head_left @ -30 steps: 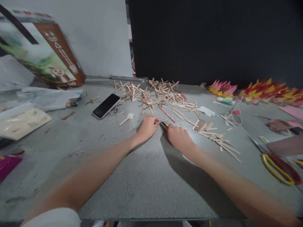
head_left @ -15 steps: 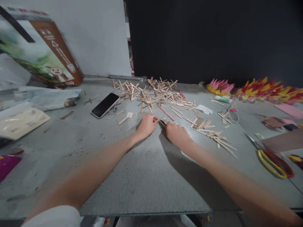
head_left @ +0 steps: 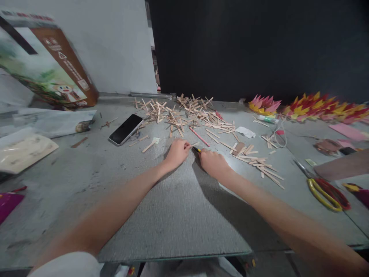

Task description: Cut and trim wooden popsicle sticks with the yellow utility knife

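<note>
Pinched in the fingertips of my left hand (head_left: pixel 178 152) is a small wooden craft stick (head_left: pixel 195 145), pointing right. My right hand (head_left: pixel 213 162) is wrapped round a slim black-and-yellow tool (head_left: pixel 196 149), probably a craft knife, though its exact kind is hard to make out. The tool's dark tip lies just below the stick's end; whether they touch I cannot tell. Just beyond the hands lies a pink-and-white striped stick (head_left: pixel 199 137). A pile of crossed wooden sticks (head_left: pixel 175 115) spreads behind it, and loose flat sticks (head_left: pixel 259 161) lie right of my right hand.
A phone (head_left: pixel 126 129) lies left of the pile. Scissors (head_left: pixel 325 192) with yellow and red handles are at the right. Folded-paper pieces (head_left: pixel 323 109) line the back right, near a glue stick (head_left: pixel 267 119). A printed box (head_left: pixel 54 69) and plastic packets (head_left: pixel 29 150) occupy the left.
The whole view has shifted slightly, with things appearing a little further left. Both hands keep their grips, and slightly more of the wooden stick shows between them.
</note>
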`<action>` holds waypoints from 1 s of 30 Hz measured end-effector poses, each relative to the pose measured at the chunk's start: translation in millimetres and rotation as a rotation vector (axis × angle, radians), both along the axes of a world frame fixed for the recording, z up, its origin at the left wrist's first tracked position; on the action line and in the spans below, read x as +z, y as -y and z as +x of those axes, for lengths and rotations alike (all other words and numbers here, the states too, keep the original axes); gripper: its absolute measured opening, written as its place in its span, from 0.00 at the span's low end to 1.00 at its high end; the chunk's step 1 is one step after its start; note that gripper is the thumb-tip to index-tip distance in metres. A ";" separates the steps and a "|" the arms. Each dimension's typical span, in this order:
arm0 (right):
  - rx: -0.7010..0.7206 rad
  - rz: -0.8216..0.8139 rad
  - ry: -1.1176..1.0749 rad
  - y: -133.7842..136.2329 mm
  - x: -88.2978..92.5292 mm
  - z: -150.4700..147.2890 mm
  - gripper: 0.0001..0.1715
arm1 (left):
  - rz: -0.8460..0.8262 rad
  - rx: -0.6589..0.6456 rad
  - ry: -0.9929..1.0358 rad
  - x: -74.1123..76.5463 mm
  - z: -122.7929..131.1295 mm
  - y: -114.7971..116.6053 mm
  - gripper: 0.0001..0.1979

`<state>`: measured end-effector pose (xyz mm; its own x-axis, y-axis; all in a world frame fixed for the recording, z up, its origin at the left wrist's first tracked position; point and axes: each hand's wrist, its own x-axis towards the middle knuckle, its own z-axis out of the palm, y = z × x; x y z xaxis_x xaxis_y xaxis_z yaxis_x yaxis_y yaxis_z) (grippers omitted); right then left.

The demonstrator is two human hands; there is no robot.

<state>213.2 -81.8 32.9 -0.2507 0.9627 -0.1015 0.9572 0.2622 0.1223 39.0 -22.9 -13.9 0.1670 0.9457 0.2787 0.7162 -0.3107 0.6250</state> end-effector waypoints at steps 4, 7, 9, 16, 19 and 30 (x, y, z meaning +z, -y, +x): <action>-0.006 0.001 -0.011 0.0 0.5 1.2 0.23 | 0.003 0.009 0.001 -3.2 -0.7 -1.8 0.06; -0.026 0.000 -0.023 0.7 1.6 1.9 0.23 | 0.011 0.022 0.001 -4.2 -1.8 -3.2 0.07; -0.043 -0.001 -0.029 1.1 2.4 2.3 0.23 | 0.020 0.032 -0.002 -3.3 -2.6 -3.1 0.07; -0.086 0.026 -0.029 -6.8 4.8 3.3 0.25 | 0.125 0.028 -0.069 2.6 -4.1 0.4 0.06; -0.074 0.016 -0.020 -11.2 4.0 3.0 0.25 | 0.127 0.034 -0.079 2.3 -4.1 0.2 0.06; -0.046 0.020 -0.025 -11.1 4.4 -0.1 0.25 | 0.095 0.059 -0.073 3.6 -3.0 -0.3 0.06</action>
